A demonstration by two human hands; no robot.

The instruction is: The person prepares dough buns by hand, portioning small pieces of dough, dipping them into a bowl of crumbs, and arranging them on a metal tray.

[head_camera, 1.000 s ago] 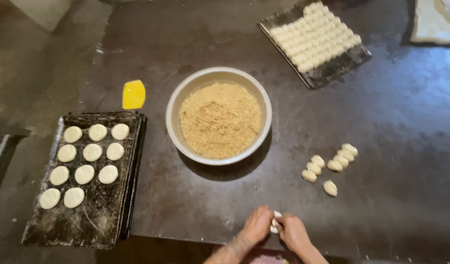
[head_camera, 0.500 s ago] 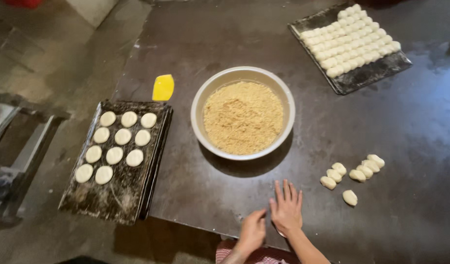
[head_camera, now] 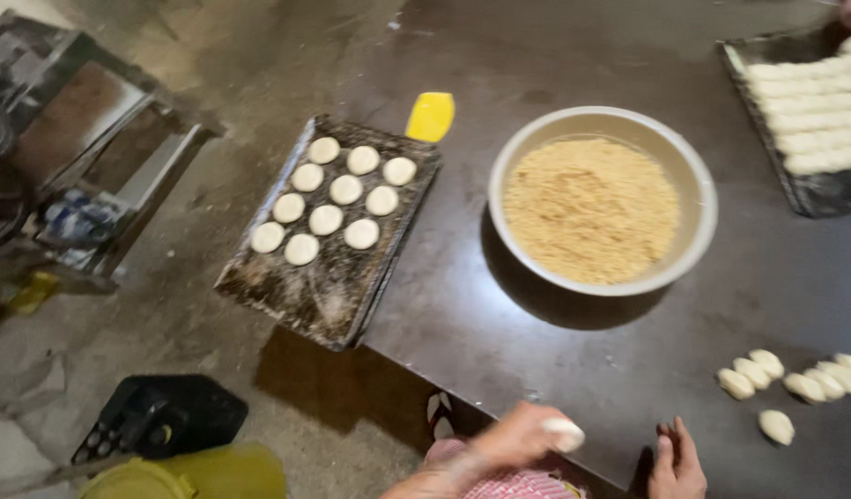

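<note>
At the table edge, left hand grips dough piece.

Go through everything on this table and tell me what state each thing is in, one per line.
Left hand: closed around a dough piece.
Right hand: open, on the table edge.
Bowl: upright, filled with tan crumbs.
Near tray: partly filled with flat dough rounds, overhanging the table edge.
Far tray: packed with dough rows.
Loose dough pieces: unflattened, on the table.
Yellow scraper: lying flat.

Tray left of bowl (table).
</note>
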